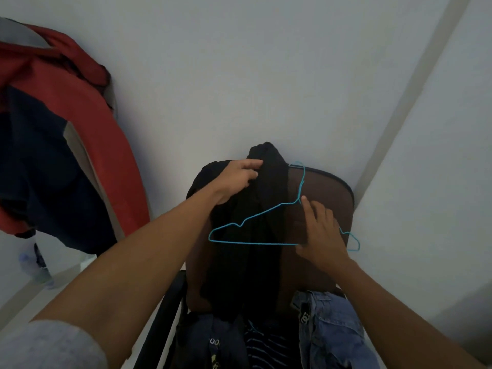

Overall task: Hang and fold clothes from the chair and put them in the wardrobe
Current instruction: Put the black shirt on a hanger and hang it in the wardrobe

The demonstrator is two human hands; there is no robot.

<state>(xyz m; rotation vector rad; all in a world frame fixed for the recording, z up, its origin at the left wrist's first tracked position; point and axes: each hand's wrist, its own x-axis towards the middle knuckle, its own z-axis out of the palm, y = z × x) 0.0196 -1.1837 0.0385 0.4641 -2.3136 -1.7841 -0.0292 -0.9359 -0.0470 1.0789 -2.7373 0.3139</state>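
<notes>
A black garment (255,222) hangs over the mesh back of a dark chair (327,198) against the white wall. My left hand (239,179) grips the garment near its top edge. A blue wire hanger (253,217) has its hook over the chair back and lies across the garment. My right hand (319,227) rests on the hanger's right side, its fingers curled around the wire. On the chair seat lie light blue jeans (330,328), a dark striped garment (266,344) and dark blue clothing (213,334).
A red, navy and grey jacket (53,129) hangs on the wall at the left. A pale vertical edge (415,102) runs up the wall on the right. Small blurred objects (34,265) sit low at the left.
</notes>
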